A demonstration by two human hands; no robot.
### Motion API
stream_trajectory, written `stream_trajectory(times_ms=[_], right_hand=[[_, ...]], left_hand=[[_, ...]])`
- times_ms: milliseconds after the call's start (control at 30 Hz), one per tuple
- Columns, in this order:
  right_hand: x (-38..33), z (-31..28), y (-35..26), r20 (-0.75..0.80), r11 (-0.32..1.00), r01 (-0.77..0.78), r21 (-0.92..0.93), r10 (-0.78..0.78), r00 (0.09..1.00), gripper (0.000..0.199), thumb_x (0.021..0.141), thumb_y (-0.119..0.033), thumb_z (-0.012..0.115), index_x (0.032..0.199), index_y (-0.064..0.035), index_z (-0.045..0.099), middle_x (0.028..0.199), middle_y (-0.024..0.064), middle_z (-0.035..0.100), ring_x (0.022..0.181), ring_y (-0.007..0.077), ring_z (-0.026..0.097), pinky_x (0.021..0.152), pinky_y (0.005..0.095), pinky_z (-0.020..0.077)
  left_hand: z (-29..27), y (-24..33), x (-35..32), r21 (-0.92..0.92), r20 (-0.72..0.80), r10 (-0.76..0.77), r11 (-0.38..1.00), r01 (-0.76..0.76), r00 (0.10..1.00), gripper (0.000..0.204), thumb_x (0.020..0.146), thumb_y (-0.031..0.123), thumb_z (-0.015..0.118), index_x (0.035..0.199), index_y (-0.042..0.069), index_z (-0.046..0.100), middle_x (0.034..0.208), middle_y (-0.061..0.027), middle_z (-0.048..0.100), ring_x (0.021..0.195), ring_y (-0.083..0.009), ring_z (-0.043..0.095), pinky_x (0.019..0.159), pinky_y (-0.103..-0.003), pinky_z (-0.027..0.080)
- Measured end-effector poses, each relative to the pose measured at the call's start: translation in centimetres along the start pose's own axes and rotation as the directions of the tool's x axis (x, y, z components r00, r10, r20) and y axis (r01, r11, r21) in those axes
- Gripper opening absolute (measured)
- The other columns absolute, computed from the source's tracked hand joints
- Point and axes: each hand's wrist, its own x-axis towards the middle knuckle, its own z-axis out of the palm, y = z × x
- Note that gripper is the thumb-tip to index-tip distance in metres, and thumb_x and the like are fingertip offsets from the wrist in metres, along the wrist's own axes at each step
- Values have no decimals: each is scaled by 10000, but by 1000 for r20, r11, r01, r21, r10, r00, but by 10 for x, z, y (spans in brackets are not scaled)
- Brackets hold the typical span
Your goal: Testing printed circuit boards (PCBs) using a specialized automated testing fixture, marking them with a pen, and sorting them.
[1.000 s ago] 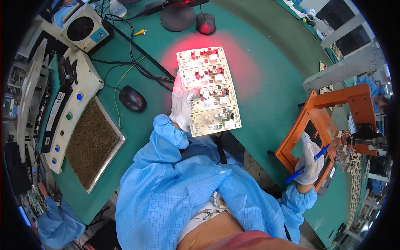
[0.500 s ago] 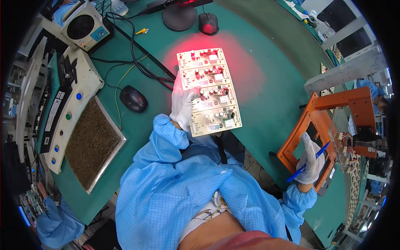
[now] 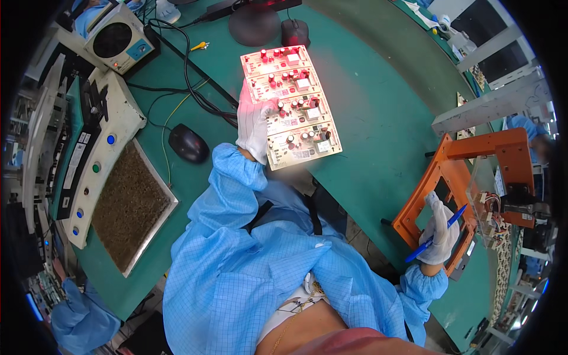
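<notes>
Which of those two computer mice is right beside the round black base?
The far mouse, just above the circuit boards in the picture. The other mouse lies well apart from the round base, left of the gloved left hand.

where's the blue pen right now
In the head view, the blue pen is at the right, held in the white-gloved right hand by the orange metal frame.

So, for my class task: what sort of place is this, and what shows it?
Most likely an electronics assembly or testing workshop: the gloved left hand holds a panel of joined circuit boards, and an orange frame sits on the green workbench.
</notes>
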Motion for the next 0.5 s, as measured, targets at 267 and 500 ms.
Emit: stream_trajectory(times_ms=[267, 500], right_hand=[[-3, -2, -2, 48, 995, -87, 44, 85, 995, 536, 747, 86, 561, 1245, -89, 470, 1014, 154, 649, 858, 299, 663, 739, 371, 546], [-2, -3, -5, 44, 991, -107, 78, 103, 994, 520, 739, 79, 582, 1224, -88, 494, 987, 150, 655, 849, 298, 665, 745, 357, 540]], left_hand=[[-26, -24, 31, 239, 32, 79, 967, -84, 996, 496, 819, 22, 521, 1293, -2, 375, 1123, -106, 565, 921, -164, 579, 805, -298, 497], [-27, -33, 63, -104, -1, -120, 987, 119, 993, 513, 772, -28, 483, 1275, -6, 389, 1105, -108, 574, 914, -185, 589, 806, -297, 506]])
